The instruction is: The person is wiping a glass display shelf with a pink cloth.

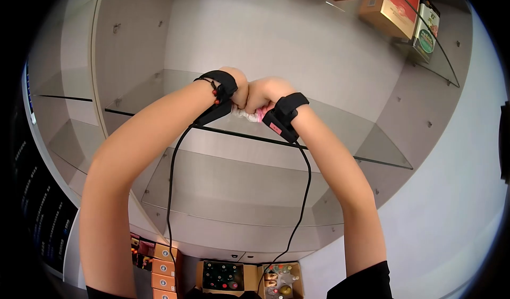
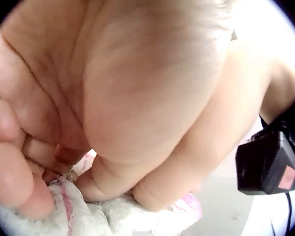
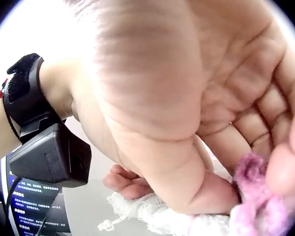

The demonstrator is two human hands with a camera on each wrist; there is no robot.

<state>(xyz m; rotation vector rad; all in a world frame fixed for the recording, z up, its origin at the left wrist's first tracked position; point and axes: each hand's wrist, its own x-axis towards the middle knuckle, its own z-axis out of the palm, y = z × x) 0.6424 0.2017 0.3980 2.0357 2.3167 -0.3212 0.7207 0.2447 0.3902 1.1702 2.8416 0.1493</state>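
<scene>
A white and pink cloth (image 1: 245, 114) lies bunched beneath both hands, over the glass shelf (image 1: 340, 131). My left hand (image 1: 235, 83) curls its fingers and thumb round the white part; in the left wrist view a pink stripe runs down the cloth (image 2: 69, 211) beside the fingertips. Right beside it, my right hand (image 1: 268, 90) pinches a fuzzy pink part between thumb and fingers, plain in the right wrist view as a pink fold (image 3: 255, 184). Loose white threads hang from the frayed edge (image 3: 113, 216). The hands nearly meet, thumbs side by side.
A red and gold box (image 1: 396, 6) stands on the upper right shelf. Another glass shelf (image 1: 239, 187) lies below. On the floor are stacked orange boxes (image 1: 163, 268) and cartons of bottles (image 1: 223, 275). Black cables (image 1: 171, 192) hang from both wrists.
</scene>
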